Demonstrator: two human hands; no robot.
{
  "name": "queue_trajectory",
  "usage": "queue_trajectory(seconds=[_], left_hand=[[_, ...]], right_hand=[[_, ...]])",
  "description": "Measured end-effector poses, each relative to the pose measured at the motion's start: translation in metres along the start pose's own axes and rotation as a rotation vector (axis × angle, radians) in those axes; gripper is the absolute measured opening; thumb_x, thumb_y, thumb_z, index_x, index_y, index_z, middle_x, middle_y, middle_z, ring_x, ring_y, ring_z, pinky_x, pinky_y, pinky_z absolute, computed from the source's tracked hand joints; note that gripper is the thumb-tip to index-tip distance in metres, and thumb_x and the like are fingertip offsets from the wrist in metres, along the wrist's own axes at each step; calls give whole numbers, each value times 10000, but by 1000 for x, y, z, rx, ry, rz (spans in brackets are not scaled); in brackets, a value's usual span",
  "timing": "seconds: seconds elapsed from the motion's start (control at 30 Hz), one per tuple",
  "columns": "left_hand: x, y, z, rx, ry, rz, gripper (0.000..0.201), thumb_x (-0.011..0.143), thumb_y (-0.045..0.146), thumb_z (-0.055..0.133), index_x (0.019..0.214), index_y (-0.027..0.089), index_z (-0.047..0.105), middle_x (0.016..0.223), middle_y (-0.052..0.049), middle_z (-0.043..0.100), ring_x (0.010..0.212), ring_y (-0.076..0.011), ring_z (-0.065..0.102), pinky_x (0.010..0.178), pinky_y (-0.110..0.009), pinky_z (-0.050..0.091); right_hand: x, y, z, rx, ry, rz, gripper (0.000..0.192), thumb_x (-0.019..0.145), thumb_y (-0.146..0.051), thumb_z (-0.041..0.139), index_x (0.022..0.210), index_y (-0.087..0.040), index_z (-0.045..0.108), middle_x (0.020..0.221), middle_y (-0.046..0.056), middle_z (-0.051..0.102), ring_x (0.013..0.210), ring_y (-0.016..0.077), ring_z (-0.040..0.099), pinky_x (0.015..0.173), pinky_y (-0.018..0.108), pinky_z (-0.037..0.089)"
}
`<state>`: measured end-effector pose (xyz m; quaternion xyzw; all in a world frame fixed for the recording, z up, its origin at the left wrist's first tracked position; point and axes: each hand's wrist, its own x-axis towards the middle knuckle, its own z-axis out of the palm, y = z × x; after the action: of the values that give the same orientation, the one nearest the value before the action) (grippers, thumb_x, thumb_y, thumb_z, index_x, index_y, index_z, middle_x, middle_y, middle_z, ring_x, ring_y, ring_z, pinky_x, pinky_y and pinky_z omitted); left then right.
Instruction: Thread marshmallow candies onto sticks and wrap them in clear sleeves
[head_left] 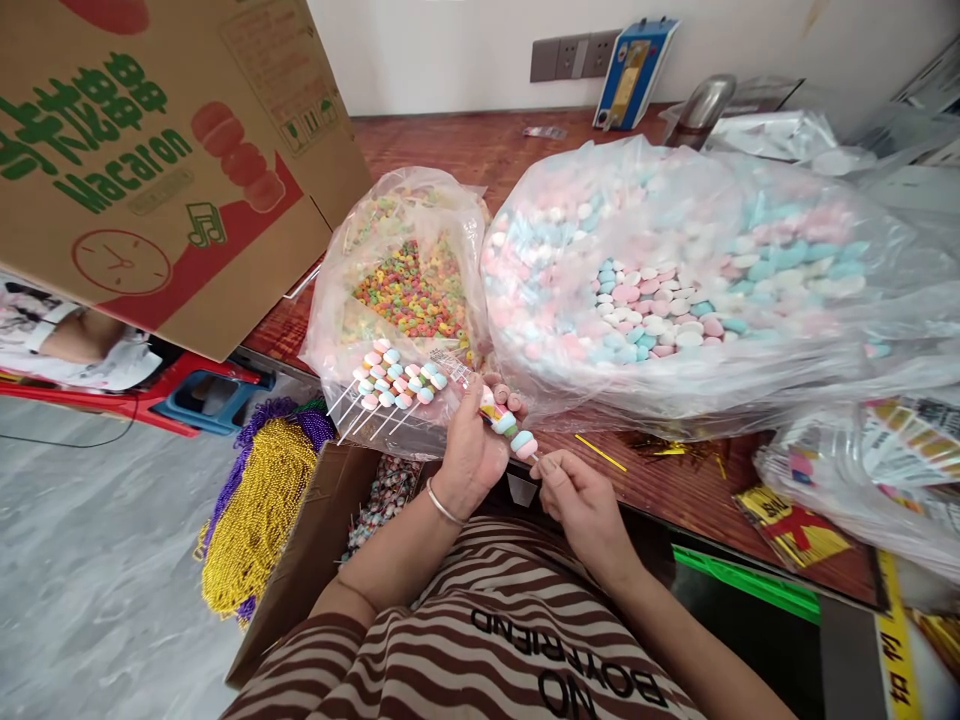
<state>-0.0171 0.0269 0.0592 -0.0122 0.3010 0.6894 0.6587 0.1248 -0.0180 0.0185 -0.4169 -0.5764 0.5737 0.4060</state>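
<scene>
1. The left hand [474,445], just below the middle of the frame, is curled round a candy skewer [508,425], thumb and fingers pressed on it. Only the few pieces sticking out past the fingers show; the rest of the stick is hidden in the palm.
2. The right hand [581,505], just right of the left one, pinches the lower end of that skewer between thumb and fingertips. The stick's tip is too thin to make out.
3. A row of finished skewers [394,385] lies just left of the left hand, resting on the front of the cereal-ring bag [409,290]. Their thin white sticks point toward the lower left.
4. The cereal-ring bag is clear plastic; glare and folds blur most of its contents except a bright patch in the middle.
5. The large candy bag [675,280] fills the centre right. Its pink, blue and white pieces are sharp only at an opening in the middle and hazy under the film elsewhere.
6. The wooden table [450,150] shows in bare strips behind and in front of the bags.
7. A cardboard box [150,150] marked "Macaron" is cut off at the upper left edge.
8. A heap of gold and purple beads [259,500] sits at the lower left, partly behind a box flap.
9. Printed packets [885,470] at the right edge are cut off and unreadable.
</scene>
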Motion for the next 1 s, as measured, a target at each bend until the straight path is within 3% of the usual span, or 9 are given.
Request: queue_trajectory(seconds=[0.07,0.13,0.2,0.4,0.5,0.63,0.77,0.9,1.0], left_hand=[[-1,1,1,-12,-60,-6,248,979,360,592,805,184,580,661,40,461,600,-90,518,700,-241,536],[-2,-2,3,5,-92,-1,263,963,366,620,779,187,561,647,47,446,592,-89,512,725,-255,547],[-4,-11,2,46,-98,13,276,935,362,666,756,185,551,641,50,456,591,-86,517,736,-254,549],[-5,-24,-5,131,-110,-14,332,789,450,817,894,180,655,804,-3,644,754,-131,658,760,-273,555],[3,-5,-6,164,-134,96,448,727,443,868,1057,207,678,1016,-39,714,911,-165,699,834,-301,563],[13,13,-1,157,-148,153,309,741,302,876,943,199,666,683,62,600,611,-77,600,712,-236,545],[14,9,11,103,30,63,303,858,338,776,744,161,559,563,90,432,466,-37,438,581,-193,504],[13,10,20,39,171,-32,343,931,426,664,753,161,539,575,79,412,479,-43,443,599,-201,545],[13,14,21,-16,173,-146,410,917,529,632,767,155,554,581,76,382,474,-48,423,595,-222,563]], right_hand=[[-2,-2,4,380,-145,319,356,1008,-493,474,818,-208,569,497,-122,252,378,76,189,418,241,304],[-4,-3,7,519,-209,408,358,983,-528,500,843,-207,574,503,-138,207,376,68,129,388,231,267],[-3,-2,10,356,-135,260,333,978,-497,529,837,-202,590,508,-113,290,391,76,218,409,227,280],[3,2,3,-611,224,-444,226,990,-219,547,793,-183,651,628,4,615,551,119,534,577,255,373],[2,5,-4,-673,201,-520,144,997,-184,559,929,-166,685,691,12,686,571,121,593,592,250,405],[4,3,-6,-708,207,-604,99,989,-151,579,987,-159,678,729,17,705,605,124,604,613,262,411],[9,2,-7,-970,272,-857,106,947,-92,625,1016,-143,689,581,-15,585,537,129,486,586,321,319],[8,8,-10,-972,215,-840,123,947,-101,615,996,-180,695,581,-20,563,556,128,467,604,328,318],[3,10,-9,-623,177,-542,129,978,-207,586,883,-195,673,629,-12,572,581,122,481,591,301,344]])
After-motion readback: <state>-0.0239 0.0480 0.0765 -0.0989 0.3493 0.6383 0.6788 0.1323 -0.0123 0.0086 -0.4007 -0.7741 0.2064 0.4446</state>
